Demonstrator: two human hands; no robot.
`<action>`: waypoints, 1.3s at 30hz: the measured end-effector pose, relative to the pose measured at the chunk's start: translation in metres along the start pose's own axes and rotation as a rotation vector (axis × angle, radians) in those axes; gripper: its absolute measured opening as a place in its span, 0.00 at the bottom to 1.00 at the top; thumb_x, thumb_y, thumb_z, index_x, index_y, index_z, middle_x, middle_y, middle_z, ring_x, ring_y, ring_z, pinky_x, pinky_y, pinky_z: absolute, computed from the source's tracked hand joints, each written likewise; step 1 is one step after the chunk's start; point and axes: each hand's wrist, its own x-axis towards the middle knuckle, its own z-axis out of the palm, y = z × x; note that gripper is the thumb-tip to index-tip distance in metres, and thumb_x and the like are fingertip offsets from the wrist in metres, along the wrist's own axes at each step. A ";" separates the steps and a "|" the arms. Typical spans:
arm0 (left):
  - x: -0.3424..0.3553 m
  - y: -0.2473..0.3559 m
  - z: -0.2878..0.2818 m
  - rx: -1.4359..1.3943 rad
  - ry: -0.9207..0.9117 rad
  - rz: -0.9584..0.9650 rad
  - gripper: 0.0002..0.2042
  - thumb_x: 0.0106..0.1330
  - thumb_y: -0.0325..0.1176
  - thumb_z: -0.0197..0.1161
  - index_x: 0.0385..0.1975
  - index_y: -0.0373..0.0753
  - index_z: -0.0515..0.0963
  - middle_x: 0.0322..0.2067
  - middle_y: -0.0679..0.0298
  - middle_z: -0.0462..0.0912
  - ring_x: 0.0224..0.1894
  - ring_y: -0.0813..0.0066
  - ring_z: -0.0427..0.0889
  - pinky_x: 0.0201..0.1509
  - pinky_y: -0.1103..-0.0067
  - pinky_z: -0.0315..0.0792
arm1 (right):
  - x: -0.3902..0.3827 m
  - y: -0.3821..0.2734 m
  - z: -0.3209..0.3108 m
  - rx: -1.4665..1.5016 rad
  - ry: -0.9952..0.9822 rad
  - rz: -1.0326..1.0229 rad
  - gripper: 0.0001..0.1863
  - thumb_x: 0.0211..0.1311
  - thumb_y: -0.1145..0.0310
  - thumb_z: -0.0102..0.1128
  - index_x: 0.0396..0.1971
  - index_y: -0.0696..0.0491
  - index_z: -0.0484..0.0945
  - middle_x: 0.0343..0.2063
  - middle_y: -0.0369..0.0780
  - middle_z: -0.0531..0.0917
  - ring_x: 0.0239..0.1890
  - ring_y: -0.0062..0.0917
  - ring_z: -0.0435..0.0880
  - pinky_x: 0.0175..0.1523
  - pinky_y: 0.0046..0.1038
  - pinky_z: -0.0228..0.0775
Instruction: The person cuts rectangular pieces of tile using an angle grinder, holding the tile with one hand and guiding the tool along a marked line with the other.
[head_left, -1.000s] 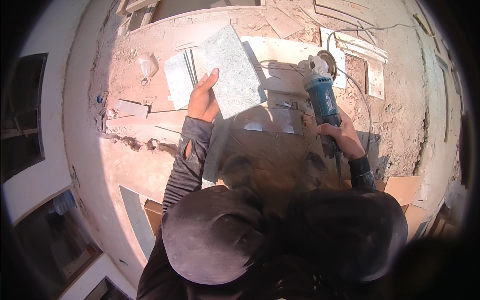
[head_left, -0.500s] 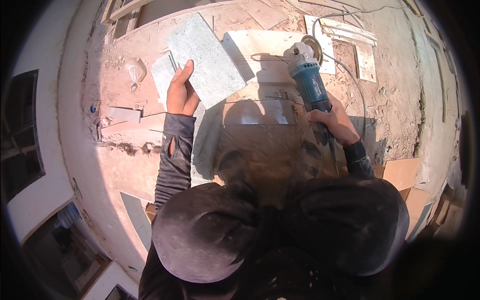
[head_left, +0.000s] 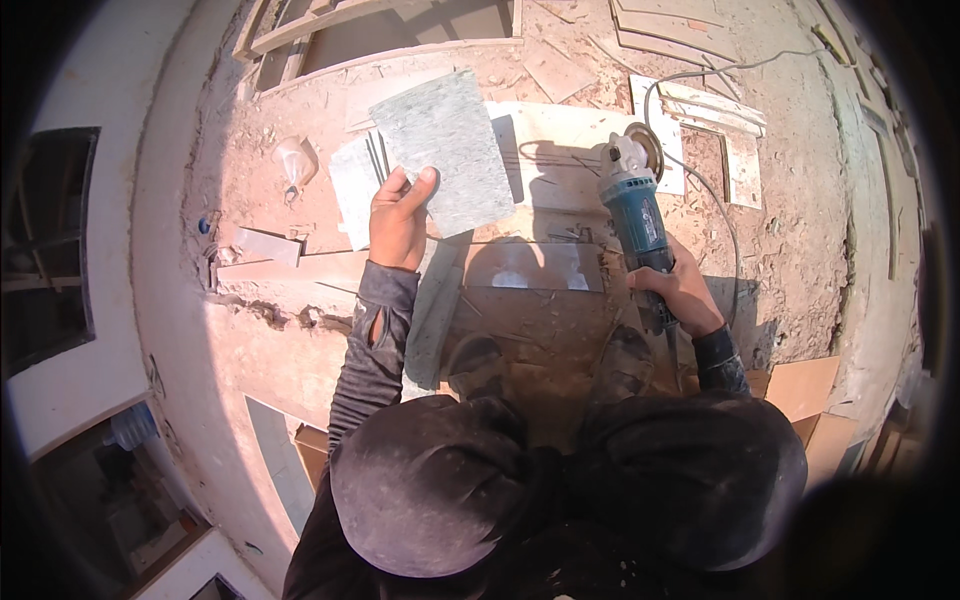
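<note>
My left hand (head_left: 400, 222) grips a light grey stone-patterned tile (head_left: 440, 150) by its lower left edge, thumb on its face, and holds it up above the ground. In my right hand (head_left: 680, 290) is a teal angle grinder (head_left: 635, 220), held round its dark rear body. Its disc (head_left: 646, 150) points away from me at the top; whether it spins I cannot tell. A pale board (head_left: 555, 135) lies on the ground between the tile and the grinder. Nearer my feet lies a shiny rectangular tile (head_left: 530, 267).
The grinder's cord (head_left: 737, 240) loops off to the right and far side. A crumpled clear plastic bag (head_left: 295, 162) lies at the left. Offcuts (head_left: 268, 246) and wooden frames (head_left: 330, 30) are scattered about. Cardboard-coloured pieces (head_left: 803, 388) lean near my right knee.
My left hand has turned the tile more upright, and it appears shifted right. Most of the scene has slid down and slightly right in view. The grinder stays in my right hand.
</note>
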 end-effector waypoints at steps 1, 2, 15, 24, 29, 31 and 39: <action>0.000 -0.004 0.002 -0.001 0.000 -0.014 0.12 0.67 0.25 0.63 0.48 0.31 0.78 0.45 0.62 0.83 0.47 0.78 0.78 0.56 0.79 0.70 | -0.001 0.002 -0.001 0.008 0.007 -0.002 0.26 0.48 0.69 0.69 0.49 0.59 0.74 0.36 0.35 0.79 0.38 0.19 0.75 0.46 0.23 0.69; 0.002 -0.008 0.003 0.018 0.015 -0.054 0.12 0.67 0.26 0.63 0.48 0.31 0.78 0.45 0.61 0.83 0.48 0.77 0.79 0.56 0.78 0.70 | -0.002 0.002 -0.001 0.009 0.010 -0.003 0.27 0.48 0.69 0.69 0.49 0.58 0.74 0.36 0.35 0.79 0.38 0.19 0.76 0.46 0.23 0.69; 0.095 -0.173 -0.031 0.181 0.122 -0.345 0.11 0.68 0.27 0.62 0.48 0.31 0.78 0.41 0.62 0.84 0.42 0.74 0.82 0.46 0.76 0.80 | 0.006 0.010 -0.006 -0.014 0.045 -0.014 0.29 0.48 0.67 0.70 0.52 0.57 0.73 0.36 0.34 0.78 0.37 0.18 0.75 0.45 0.23 0.69; 0.079 -0.175 -0.011 0.782 0.243 -0.120 0.15 0.59 0.29 0.71 0.42 0.27 0.81 0.30 0.63 0.84 0.31 0.78 0.79 0.36 0.80 0.73 | 0.012 0.008 -0.004 0.013 0.033 0.069 0.30 0.48 0.71 0.70 0.54 0.57 0.72 0.37 0.32 0.78 0.39 0.17 0.75 0.47 0.22 0.69; 0.067 -0.167 -0.001 1.098 0.203 0.034 0.20 0.53 0.36 0.73 0.40 0.26 0.81 0.28 0.54 0.84 0.31 0.66 0.83 0.37 0.73 0.76 | 0.014 0.007 0.001 0.018 0.025 0.051 0.29 0.49 0.71 0.70 0.54 0.57 0.72 0.37 0.33 0.79 0.40 0.17 0.76 0.48 0.22 0.70; 0.066 -0.156 0.000 1.138 0.085 -0.086 0.23 0.55 0.38 0.72 0.44 0.24 0.80 0.34 0.50 0.86 0.33 0.67 0.85 0.39 0.75 0.76 | 0.014 0.007 0.002 0.002 0.027 0.035 0.29 0.49 0.71 0.70 0.53 0.58 0.73 0.37 0.33 0.80 0.40 0.17 0.76 0.48 0.22 0.70; 0.006 -0.144 -0.003 0.758 0.181 -0.228 0.08 0.63 0.23 0.62 0.39 0.27 0.81 0.31 0.58 0.86 0.32 0.77 0.83 0.37 0.83 0.77 | 0.013 -0.002 0.005 -0.083 0.013 0.075 0.30 0.48 0.70 0.70 0.53 0.58 0.73 0.38 0.35 0.80 0.40 0.20 0.77 0.48 0.23 0.70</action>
